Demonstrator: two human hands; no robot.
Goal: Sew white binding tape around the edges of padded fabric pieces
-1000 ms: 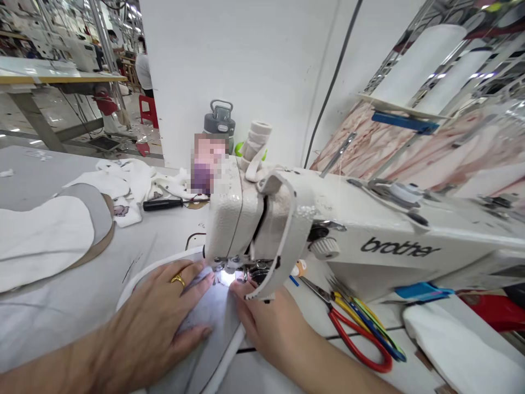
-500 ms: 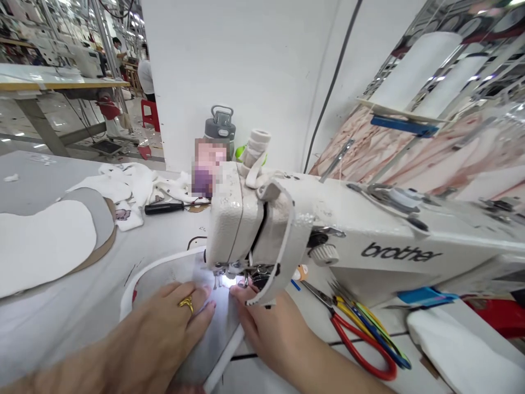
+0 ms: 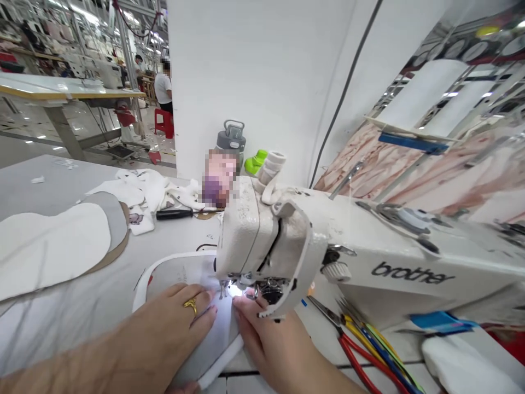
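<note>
A grey fabric piece with white edging [image 3: 184,271] lies under the needle of a white sewing machine [image 3: 328,246]. My left hand [image 3: 172,328], with a gold ring, lies flat on the grey fabric left of the needle, fingers stretched out. My right hand [image 3: 270,339] rests on the fabric just in front of the presser foot, fingers extended toward the lit needle spot; its fingertips press the edging.
Red-handled scissors [image 3: 353,350] and other coloured tools lie right of my right hand. A stack of cut white and grey pieces [image 3: 53,246] sits at the left, with a black-handled tool [image 3: 174,214] and crumpled white cloth behind. A bottle [image 3: 231,137] stands by the wall. People work far left.
The fabric has fed away under the needle and my left hand has slid back toward me on it. My view has shifted slightly, so everything sits further right.
</note>
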